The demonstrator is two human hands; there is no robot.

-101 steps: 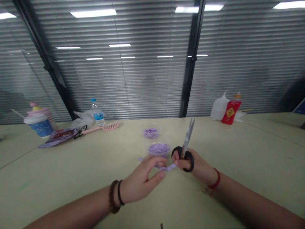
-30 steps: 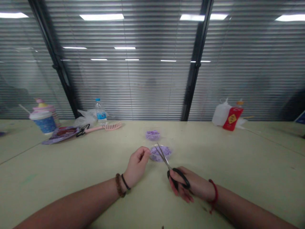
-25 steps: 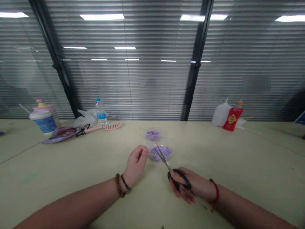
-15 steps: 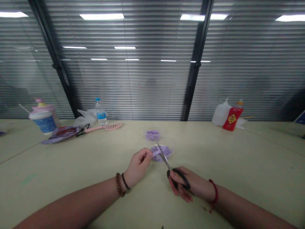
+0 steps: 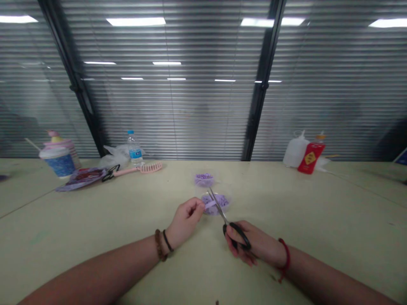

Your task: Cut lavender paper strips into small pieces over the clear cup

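Note:
Pinched between the thumb and fingers of my left hand (image 5: 187,218) is a light purple strip (image 5: 210,204). The strip's free end reaches the blades of the black-handled scissors (image 5: 225,218), which my right hand (image 5: 243,242) grips by the handles. The blades are slightly apart and point up and to the left. Under the strip and blades sits a clear container of purple bits (image 5: 223,202). Just behind it stands a smaller clear container of purple pieces (image 5: 204,180).
At the left are a blue and white cup (image 5: 59,162), a purple packet (image 5: 81,179), a pink hairbrush (image 5: 150,168), a plastic bag (image 5: 115,156) and a water bottle (image 5: 135,151). A white bottle (image 5: 294,151) and a red bottle (image 5: 310,158) stand back right.
The scissor blades have come closer together around the strip, and the fingers of my right hand have drawn in a little. My left hand has barely shifted right.

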